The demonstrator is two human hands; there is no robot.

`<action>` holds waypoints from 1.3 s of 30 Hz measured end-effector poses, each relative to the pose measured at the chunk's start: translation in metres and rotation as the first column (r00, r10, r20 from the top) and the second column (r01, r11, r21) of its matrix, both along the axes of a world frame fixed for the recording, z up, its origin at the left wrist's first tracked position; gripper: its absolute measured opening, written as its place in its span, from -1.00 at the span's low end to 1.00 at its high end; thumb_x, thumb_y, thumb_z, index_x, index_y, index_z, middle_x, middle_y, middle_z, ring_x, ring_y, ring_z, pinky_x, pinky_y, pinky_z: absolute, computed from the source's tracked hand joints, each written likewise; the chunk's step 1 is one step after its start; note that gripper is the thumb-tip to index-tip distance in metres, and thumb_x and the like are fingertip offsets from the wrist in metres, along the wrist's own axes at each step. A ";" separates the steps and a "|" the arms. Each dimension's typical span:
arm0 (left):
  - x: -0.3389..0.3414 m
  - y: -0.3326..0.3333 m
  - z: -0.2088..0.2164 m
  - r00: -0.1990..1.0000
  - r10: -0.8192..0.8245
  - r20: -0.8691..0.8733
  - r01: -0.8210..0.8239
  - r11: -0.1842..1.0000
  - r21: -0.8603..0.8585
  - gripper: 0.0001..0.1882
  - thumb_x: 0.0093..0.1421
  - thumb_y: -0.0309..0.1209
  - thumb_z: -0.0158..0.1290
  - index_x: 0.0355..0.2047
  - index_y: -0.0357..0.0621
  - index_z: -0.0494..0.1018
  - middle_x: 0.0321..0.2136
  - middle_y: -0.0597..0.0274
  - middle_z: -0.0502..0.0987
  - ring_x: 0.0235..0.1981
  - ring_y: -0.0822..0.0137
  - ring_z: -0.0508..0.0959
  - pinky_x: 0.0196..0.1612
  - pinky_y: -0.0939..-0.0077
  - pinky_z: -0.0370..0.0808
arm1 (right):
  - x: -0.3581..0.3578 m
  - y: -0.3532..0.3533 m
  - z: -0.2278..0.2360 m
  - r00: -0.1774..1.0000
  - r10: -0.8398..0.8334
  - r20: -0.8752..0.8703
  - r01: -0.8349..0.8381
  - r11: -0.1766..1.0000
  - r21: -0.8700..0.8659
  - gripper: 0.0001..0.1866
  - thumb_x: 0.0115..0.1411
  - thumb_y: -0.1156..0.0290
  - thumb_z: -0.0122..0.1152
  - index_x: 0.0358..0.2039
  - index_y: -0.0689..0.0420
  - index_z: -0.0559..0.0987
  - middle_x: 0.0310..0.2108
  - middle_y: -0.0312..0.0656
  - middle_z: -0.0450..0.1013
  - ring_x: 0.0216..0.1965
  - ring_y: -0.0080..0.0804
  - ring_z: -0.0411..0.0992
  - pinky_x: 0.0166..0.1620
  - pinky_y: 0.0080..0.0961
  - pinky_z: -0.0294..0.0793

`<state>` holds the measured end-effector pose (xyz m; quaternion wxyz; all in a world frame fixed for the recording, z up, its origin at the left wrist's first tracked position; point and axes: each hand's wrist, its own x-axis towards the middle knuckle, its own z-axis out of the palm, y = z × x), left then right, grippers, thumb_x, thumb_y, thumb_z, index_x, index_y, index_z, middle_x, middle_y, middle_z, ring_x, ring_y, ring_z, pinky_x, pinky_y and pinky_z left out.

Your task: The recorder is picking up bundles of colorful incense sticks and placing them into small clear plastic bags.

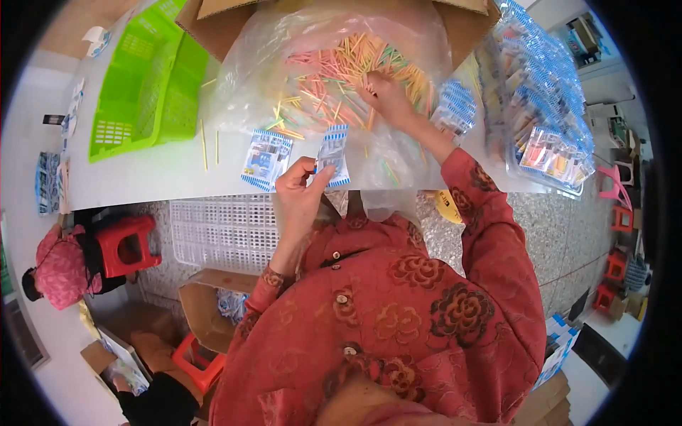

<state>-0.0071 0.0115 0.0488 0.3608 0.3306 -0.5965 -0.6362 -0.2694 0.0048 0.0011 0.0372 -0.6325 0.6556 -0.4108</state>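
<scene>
Near the table's front edge, my left hand (pixel 302 188) pinches a small blue-and-white plastic packet (pixel 332 145) between thumb and fingers. Another flat packet (pixel 268 157) lies on the table just left of it. Farther off, my right hand (pixel 389 101) is in a loose pile of thin coloured sticks (pixel 323 71), pink, yellow, orange and green. Its fingers are curled closed at the pile's right part; what they hold is hidden. The sticks lie on a clear plastic bag (pixel 249 78) that spills out of a cardboard box (pixel 469 25).
A green plastic basket (pixel 177 96) stands at the left. Filled blue-and-white packets (pixel 547 92) are heaped in a clear tray at the right, with more packets (pixel 455 106) beside the bag. Below the table edge are a white crate (pixel 220 231) and an open carton (pixel 199 305). Other people sit at left.
</scene>
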 end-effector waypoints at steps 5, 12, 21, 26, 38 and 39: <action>-0.002 -0.003 0.005 1.000 -0.010 0.003 0.010 1.000 -0.029 -0.95 0.01 -0.60 0.15 -0.52 -0.30 0.48 -0.57 0.40 0.48 -0.53 0.65 0.35 -0.44 0.75 0.28 | -0.006 -0.002 0.006 0.964 -0.108 0.242 0.080 0.989 0.125 -0.72 0.06 0.31 0.17 -0.48 0.31 0.41 -0.54 0.08 0.39 -0.47 0.05 0.40 -0.36 -0.25 0.37; -0.005 -0.007 0.001 0.998 -0.051 -0.039 0.046 0.992 -0.116 -0.94 0.00 -0.61 0.15 -0.51 -0.29 0.48 -0.57 0.39 0.48 -0.51 0.65 0.37 -0.42 0.76 0.28 | 0.015 0.021 0.073 0.747 -0.223 0.626 0.035 0.954 0.298 -0.75 0.13 0.29 0.16 -0.54 0.20 0.45 -0.68 -0.32 0.34 -0.64 -0.61 0.28 -0.54 -0.61 0.26; -0.014 -0.006 -0.002 0.996 -0.075 -0.042 0.072 0.994 -0.081 -0.92 0.00 -0.65 0.16 -0.53 -0.31 0.46 -0.54 0.38 0.44 -0.50 0.61 0.33 -0.45 0.71 0.27 | 0.053 0.051 0.125 0.742 0.139 0.656 -0.199 0.980 0.018 -0.87 0.12 0.44 0.18 -0.49 0.18 0.44 -0.55 -0.36 0.36 -0.56 -0.67 0.28 -0.51 -0.72 0.24; -0.016 0.000 0.003 0.990 -0.097 -0.098 0.103 0.993 0.065 -0.96 0.02 -0.60 0.16 -0.48 -0.28 0.50 -0.56 0.37 0.51 -0.53 0.66 0.38 -0.46 0.77 0.30 | 0.060 0.058 0.122 0.911 0.362 0.196 -0.307 0.915 -0.263 -0.90 0.07 0.57 0.17 -0.36 0.21 0.48 -0.35 -0.18 0.42 -0.30 -0.40 0.41 -0.28 -0.55 0.39; -0.015 -0.004 0.007 0.989 -0.120 -0.090 0.120 0.993 -0.011 -0.95 0.01 -0.62 0.15 -0.48 -0.30 0.50 -0.55 0.36 0.51 -0.51 0.64 0.40 -0.43 0.75 0.31 | 0.060 0.061 0.126 0.837 0.305 0.454 -0.310 0.949 -0.064 -0.91 0.10 0.53 0.16 -0.37 0.22 0.47 -0.42 -0.26 0.42 -0.38 -0.56 0.37 -0.33 -0.61 0.36; -0.015 -0.004 0.007 0.989 -0.121 -0.089 0.121 0.993 -0.012 -0.95 0.01 -0.62 0.15 -0.48 -0.30 0.50 -0.55 0.36 0.51 -0.51 0.64 0.40 -0.43 0.75 0.31 | 0.060 0.061 0.128 0.837 0.304 0.455 -0.309 0.949 -0.065 -0.91 0.10 0.53 0.16 -0.37 0.22 0.47 -0.42 -0.26 0.42 -0.38 -0.56 0.37 -0.33 -0.61 0.36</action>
